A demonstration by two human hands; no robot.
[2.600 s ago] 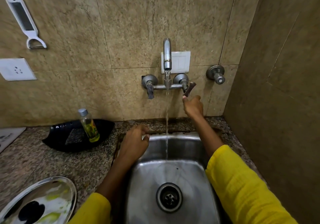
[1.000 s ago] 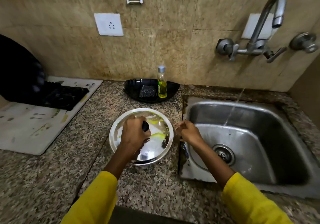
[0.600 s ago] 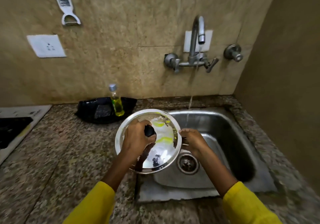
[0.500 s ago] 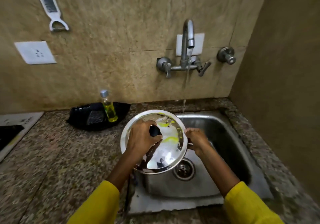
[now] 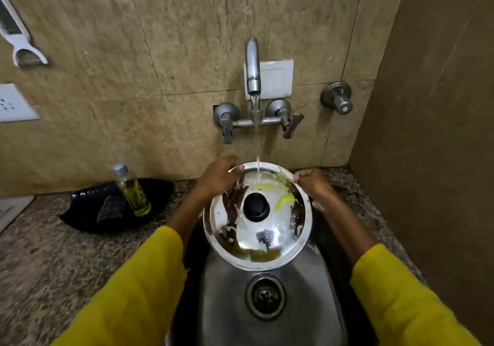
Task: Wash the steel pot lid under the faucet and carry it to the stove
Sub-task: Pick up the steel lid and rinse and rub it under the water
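Both hands, left hand (image 5: 219, 176) and right hand (image 5: 311, 182), grip the steel pot lid (image 5: 258, 233) between them under the faucet (image 5: 252, 65) stream, yellow residue remaining, carrying to the stove still ahead.

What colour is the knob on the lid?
Black knob on the steel lid, clearest in the head view.

Round steel lid (image 5: 258, 234), black knob up, yellow-smeared, under the faucet (image 5: 252, 67) stream.

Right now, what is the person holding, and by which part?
The steel pot lid, gripped by its rim: left hand on one side, right hand on the other.
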